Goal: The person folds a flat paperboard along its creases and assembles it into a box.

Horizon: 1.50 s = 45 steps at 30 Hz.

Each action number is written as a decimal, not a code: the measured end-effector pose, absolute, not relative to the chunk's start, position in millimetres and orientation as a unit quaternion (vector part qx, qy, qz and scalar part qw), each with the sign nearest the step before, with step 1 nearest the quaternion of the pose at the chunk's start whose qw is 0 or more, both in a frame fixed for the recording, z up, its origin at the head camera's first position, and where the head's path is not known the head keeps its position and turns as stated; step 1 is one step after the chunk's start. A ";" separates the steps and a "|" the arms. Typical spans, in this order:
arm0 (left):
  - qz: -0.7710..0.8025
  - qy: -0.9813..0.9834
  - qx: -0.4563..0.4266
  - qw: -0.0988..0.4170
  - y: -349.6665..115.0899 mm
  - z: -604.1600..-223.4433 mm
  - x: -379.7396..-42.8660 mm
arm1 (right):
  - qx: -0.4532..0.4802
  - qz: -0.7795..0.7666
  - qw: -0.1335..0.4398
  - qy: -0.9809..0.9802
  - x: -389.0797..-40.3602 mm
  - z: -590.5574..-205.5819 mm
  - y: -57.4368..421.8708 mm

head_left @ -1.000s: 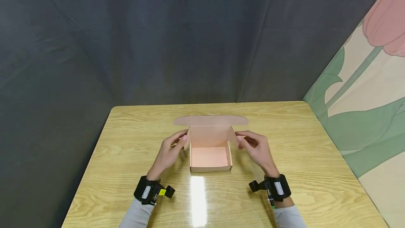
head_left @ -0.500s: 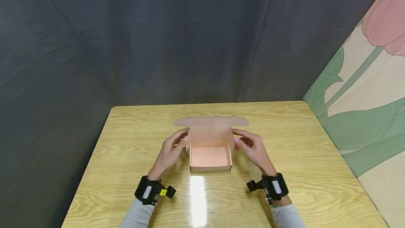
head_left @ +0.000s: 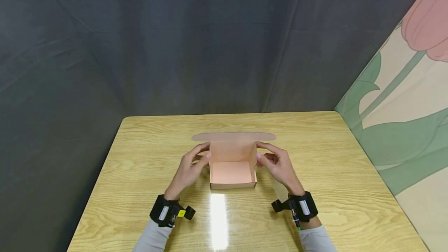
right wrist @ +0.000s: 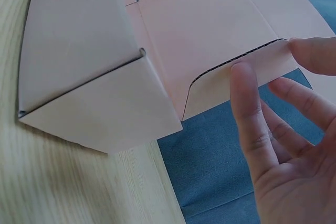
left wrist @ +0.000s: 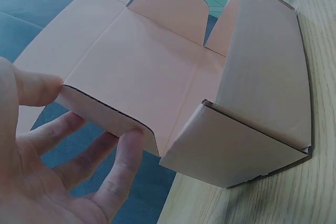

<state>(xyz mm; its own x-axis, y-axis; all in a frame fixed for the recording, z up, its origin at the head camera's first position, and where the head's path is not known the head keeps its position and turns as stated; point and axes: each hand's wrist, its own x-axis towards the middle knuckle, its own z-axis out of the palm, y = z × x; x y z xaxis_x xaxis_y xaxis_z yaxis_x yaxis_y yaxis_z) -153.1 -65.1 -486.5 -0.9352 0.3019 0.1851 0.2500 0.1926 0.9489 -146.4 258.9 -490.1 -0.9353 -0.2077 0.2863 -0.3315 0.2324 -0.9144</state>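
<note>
A small pinkish cardboard box [head_left: 232, 186] sits on the table with its lid [left wrist: 136, 61] raised at the back. The lid's long rounded front flap [head_left: 234, 137] spreads out beyond it. At the left, my left hand [head_left: 189, 168] has its fingertips against the outside of the lid's left side flap [left wrist: 100, 111], which is bent inward. Opposite, my right hand [head_left: 281, 166] touches the right side flap [right wrist: 210, 90] in the same way, one fingertip on its face and another at its corner. The box's floor [head_left: 231, 172] is bare.
The wood-grain table [head_left: 140, 174] extends around the box, with a bright reflection in front. A dark curtain [head_left: 196, 49] hangs behind and to the left. A floral curtain [head_left: 413, 127] hangs at the right. Each wrist wears a black camera strap [head_left: 164, 211].
Both side flaps have swung inward from their outward slant. My hands have come closer to the box, the right one moving left. The lid's front flap appears slightly lower.
</note>
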 end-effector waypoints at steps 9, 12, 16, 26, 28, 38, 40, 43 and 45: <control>0.599 0.780 0.179 0.024 -65.7 -487.1 -150.5 | 0.192 0.587 0.065 -0.784 -143.9 -492.6 260.2; 0.602 0.777 0.182 0.029 -66.5 -489.0 -150.1 | 0.196 0.582 0.073 -0.786 -143.5 -494.9 261.3; 0.604 0.773 0.195 0.024 -67.9 -492.9 -149.8 | 0.192 0.579 0.076 -0.789 -142.2 -497.0 261.5; 0.619 0.752 0.222 0.038 -72.8 -502.0 -152.3 | 0.241 0.566 0.093 -0.783 -143.9 -501.8 259.7; 0.622 0.747 0.229 0.042 -74.8 -503.3 -153.3 | 0.247 0.563 0.095 -0.783 -144.8 -503.4 260.2; 0.603 0.755 0.256 0.028 -80.8 -508.6 -153.3 | 0.244 0.575 0.063 -0.779 -146.1 -511.0 263.9; 0.592 0.764 0.255 0.021 -80.8 -509.8 -153.3 | 0.249 0.575 0.062 -0.777 -146.8 -512.3 264.4; 0.578 0.774 0.259 0.011 -81.4 -511.6 -154.1 | 0.259 0.576 0.066 -0.772 -147.3 -515.5 265.0; 0.570 0.778 0.265 0.006 -81.9 -512.2 -154.6 | 0.264 0.579 0.070 -0.769 -147.6 -517.5 265.2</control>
<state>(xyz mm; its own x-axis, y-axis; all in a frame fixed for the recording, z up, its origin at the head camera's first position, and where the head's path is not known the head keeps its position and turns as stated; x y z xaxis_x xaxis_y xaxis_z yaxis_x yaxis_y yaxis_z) -154.6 -81.9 -512.2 -0.8594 0.4192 0.2929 0.4058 0.2104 0.8894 -147.6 265.2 -517.5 -0.8509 -0.3243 0.4133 -0.4868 0.1912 -0.8523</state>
